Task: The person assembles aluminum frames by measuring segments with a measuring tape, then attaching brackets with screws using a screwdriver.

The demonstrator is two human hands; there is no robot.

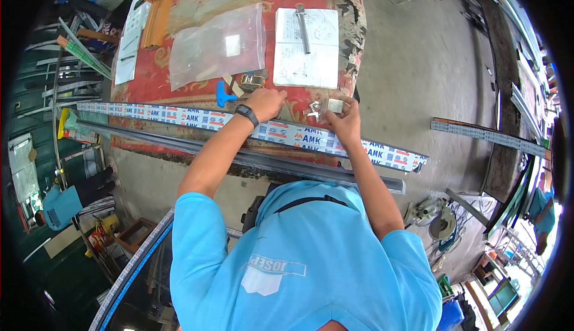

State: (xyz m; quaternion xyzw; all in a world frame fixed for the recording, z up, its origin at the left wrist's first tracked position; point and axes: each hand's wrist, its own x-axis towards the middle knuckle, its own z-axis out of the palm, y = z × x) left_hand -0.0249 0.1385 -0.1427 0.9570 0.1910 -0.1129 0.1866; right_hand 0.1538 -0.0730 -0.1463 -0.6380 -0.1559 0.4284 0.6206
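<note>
Bright, even daylight fills the scene, strongest at the lower right edge, where the view washes out. Shadows are soft and short. A plastic bag (216,46) on the table shows mild glare. Heavy fisheye distortion bends straight lines, black vignetting rings the frame, and the edges blur.

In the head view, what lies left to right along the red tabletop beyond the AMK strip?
Wooden frame piece → clear plastic bag → blue T-handle tool → left hand → paper with metal tool → right hand.
</note>
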